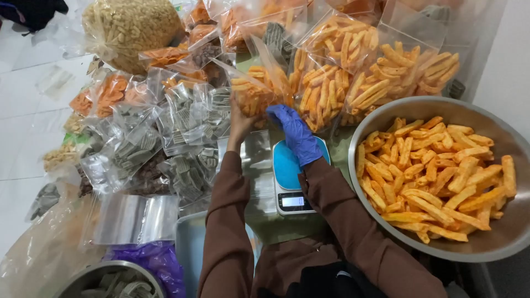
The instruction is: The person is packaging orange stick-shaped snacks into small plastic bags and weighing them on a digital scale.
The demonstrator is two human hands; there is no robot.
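Both hands point(276, 124) hold one clear bag point(258, 91) — orange snack sticks inside.

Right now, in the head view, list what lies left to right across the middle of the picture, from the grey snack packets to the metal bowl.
Grey snack packets → bare left hand holding a clear bag of orange sticks → blue-gloved right hand → small blue scale → big metal bowl of orange sticks.
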